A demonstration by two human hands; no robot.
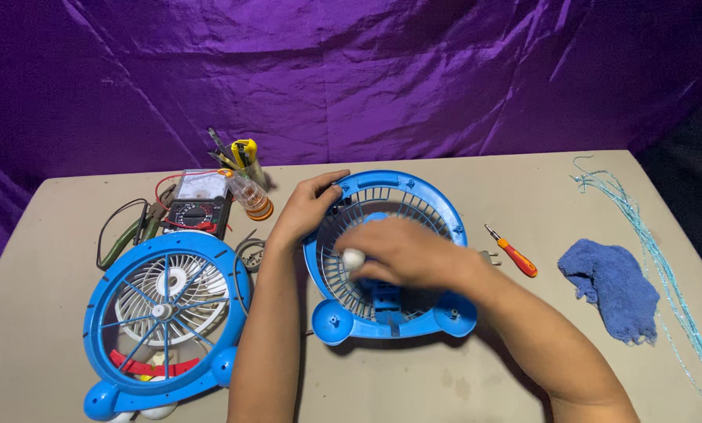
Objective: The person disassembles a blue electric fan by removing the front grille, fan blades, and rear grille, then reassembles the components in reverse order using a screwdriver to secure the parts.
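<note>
fan already split in two. front half with white blades (167,301) lying off to left on table (461,376), untouched. rear blue grille shell (445,215) in middle, that's what i'm on. left hand (310,205) clamped on its top-left rim, steadying. right hand (402,252) curled over hub, pinching small white knob thing (354,258). screwdriver (512,252) parked just right of shell, not in use. multimeter (198,204) behind. looks like teardown about halfway, shell internals left.

Left hand (310,205) grips the blue fan housing (445,215) rim; right hand (402,252) pinches a white knob (353,258).
</note>
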